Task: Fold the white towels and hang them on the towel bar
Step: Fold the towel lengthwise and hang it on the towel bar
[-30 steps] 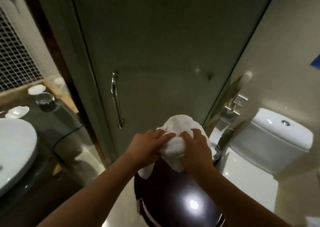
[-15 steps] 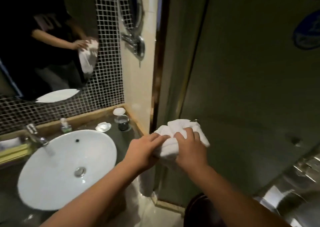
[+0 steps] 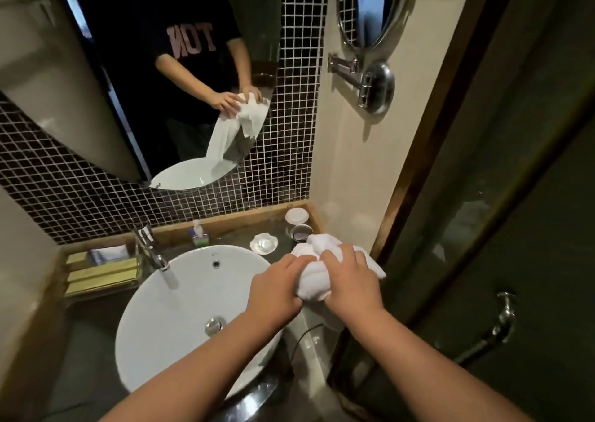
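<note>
A bathroom: white basin (image 3: 180,309), faucet (image 3: 151,249), wall mirror (image 3: 128,67), mosaic tiles (image 3: 289,131).

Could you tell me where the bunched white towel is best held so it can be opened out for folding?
Probably shift each grip to an upper corner of the white towel, from above: it is wadded between the left hand and right hand, with its length hanging below.

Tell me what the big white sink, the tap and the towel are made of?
Sink: looks like glazed ceramic, glossy white with reflections. Tap: polished metal, probably chrome, mirror-shiny. White towel, bunched in the left hand and right hand: soft terry cloth, matte and rumpled.
</note>
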`<control>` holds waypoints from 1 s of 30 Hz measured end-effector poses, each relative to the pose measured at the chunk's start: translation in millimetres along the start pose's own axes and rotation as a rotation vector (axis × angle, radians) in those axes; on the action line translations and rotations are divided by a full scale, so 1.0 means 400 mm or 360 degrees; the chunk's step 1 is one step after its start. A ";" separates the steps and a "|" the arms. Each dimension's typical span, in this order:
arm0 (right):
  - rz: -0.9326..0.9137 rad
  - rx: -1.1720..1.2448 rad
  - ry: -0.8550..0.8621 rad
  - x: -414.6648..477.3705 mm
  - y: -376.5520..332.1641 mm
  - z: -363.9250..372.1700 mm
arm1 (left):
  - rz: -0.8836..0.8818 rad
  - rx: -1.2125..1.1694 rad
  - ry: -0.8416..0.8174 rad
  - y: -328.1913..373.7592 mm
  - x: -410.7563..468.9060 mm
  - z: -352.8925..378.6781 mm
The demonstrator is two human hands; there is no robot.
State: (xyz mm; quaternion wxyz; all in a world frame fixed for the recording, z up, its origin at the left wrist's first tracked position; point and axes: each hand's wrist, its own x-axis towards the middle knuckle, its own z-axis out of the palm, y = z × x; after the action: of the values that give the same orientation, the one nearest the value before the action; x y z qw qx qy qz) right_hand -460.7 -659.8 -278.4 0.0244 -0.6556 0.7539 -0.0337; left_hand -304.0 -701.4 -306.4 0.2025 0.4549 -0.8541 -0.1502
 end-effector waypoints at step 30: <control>-0.0005 0.0416 -0.0385 0.329 0.063 0.518 | -0.0879 -0.0878 -0.0759 -0.296 0.230 0.378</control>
State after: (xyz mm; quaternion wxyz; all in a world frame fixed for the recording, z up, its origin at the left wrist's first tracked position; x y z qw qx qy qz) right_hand -487.0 -790.7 -486.1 0.2001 -0.6472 0.7337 -0.0524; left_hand -338.5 -831.6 -471.6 0.0663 0.5473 -0.6517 -0.5210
